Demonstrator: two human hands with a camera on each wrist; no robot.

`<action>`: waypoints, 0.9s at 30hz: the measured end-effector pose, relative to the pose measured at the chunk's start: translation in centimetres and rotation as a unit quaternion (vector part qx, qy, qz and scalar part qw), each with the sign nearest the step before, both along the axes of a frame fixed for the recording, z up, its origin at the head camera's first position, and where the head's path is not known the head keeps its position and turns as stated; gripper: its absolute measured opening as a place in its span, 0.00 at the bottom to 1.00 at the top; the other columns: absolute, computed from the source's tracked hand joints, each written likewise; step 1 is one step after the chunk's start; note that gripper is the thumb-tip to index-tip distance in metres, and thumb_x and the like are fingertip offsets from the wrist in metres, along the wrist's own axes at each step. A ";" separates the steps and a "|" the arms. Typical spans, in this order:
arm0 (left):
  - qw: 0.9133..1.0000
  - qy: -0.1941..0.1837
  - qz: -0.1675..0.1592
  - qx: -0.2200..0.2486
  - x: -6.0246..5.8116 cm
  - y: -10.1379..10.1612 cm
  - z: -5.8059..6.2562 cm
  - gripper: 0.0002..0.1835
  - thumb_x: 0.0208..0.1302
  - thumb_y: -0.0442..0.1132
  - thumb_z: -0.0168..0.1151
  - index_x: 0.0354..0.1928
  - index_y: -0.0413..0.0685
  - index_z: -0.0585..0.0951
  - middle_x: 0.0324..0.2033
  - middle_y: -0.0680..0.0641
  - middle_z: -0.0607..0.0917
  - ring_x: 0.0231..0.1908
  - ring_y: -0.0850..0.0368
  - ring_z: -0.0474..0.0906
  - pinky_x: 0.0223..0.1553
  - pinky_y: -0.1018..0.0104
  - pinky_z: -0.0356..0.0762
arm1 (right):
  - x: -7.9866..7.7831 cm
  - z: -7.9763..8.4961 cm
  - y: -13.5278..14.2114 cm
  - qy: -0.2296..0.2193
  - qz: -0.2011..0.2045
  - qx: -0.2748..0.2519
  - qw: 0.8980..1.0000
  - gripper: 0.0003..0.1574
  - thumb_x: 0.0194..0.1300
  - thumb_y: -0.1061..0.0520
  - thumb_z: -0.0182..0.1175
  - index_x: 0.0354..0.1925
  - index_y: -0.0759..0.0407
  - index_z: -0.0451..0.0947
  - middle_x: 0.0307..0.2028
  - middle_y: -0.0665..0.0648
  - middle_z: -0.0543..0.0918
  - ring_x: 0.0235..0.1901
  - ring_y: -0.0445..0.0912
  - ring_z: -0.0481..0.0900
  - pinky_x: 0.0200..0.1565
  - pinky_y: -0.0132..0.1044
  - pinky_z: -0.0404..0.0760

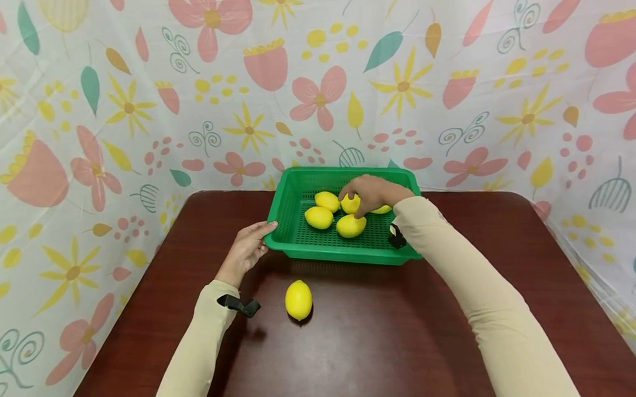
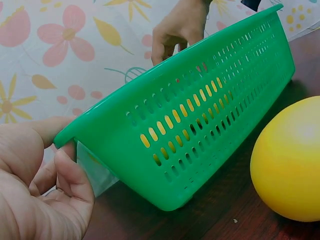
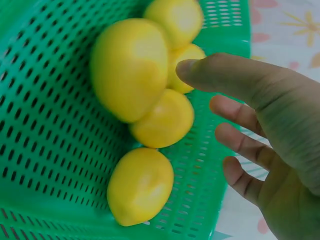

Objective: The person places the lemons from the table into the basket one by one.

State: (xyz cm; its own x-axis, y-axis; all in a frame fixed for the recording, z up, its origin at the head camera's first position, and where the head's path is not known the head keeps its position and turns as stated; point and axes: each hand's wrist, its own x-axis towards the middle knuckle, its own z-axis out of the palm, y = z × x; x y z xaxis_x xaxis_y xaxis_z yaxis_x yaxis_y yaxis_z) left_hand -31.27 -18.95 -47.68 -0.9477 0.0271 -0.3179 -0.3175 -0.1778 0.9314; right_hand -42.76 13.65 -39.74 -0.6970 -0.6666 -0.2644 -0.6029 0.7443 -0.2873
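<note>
My left hand (image 1: 245,251) pinches the left front corner of a green plastic basket (image 1: 326,252), thumb over the rim and fingers beneath it. The left wrist view shows this grip up close. Several yellow lemons (image 1: 319,217) lie inside the basket, most of them bunched together. Over them, my right hand (image 1: 373,191) reaches in from the right with its fingers loosely bent downward. In the right wrist view its thumb and fingers are spread apart, holding nothing, and the thumb tip overlaps one lemon. A single lemon (image 1: 298,300) lies on the table in front of the basket.
The dark reddish-brown table (image 1: 376,341) has its back edge against a floral-patterned sheet (image 1: 323,58). This sheet hangs behind and along both sides. The basket stands near the back edge, and its walls have rows of slots. Each wrist carries a black strap mount (image 1: 239,305).
</note>
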 end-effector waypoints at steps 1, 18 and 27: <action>1.000 0.002 0.001 0.001 0.0 0.0 0.0 0.24 0.73 0.44 0.66 0.64 0.42 0.76 0.26 0.55 0.83 0.21 0.65 0.71 0.24 0.74 0.65 | -0.1 0.2 0.2 0.002 0.000 -0.011 1.000 0.35 0.62 0.56 0.74 0.67 0.53 0.77 0.59 0.63 0.80 0.55 0.57 0.79 0.50 0.52 0.82; 1.000 -0.001 -0.005 -0.004 0.0 0.1 0.2 0.23 0.73 0.45 0.65 0.63 0.43 0.76 0.25 0.57 0.83 0.20 0.66 0.70 0.23 0.75 0.66 | 7.8 4.6 0.1 0.095 -0.107 -0.162 0.976 0.26 0.68 0.43 0.67 0.58 0.55 0.83 0.49 0.60 0.87 0.41 0.52 0.85 0.43 0.49 0.83; 1.000 0.004 -0.007 0.003 0.0 0.1 0.1 0.23 0.73 0.45 0.65 0.63 0.42 0.77 0.25 0.56 0.83 0.20 0.67 0.70 0.23 0.75 0.66 | 15.0 3.4 -1.8 0.102 -0.134 -0.219 0.961 0.24 0.63 0.42 0.71 0.52 0.52 0.85 0.41 0.54 0.89 0.39 0.46 0.85 0.41 0.43 0.83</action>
State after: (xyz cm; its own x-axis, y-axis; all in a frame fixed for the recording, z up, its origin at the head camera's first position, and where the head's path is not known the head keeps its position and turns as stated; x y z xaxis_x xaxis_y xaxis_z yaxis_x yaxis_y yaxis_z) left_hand -31.24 -18.85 -47.60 -0.9499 0.0431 -0.3096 -0.3122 -0.1786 0.9331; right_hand -27.77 11.84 -36.31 -0.8662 -0.4727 0.1618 -0.4844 0.7152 -0.5038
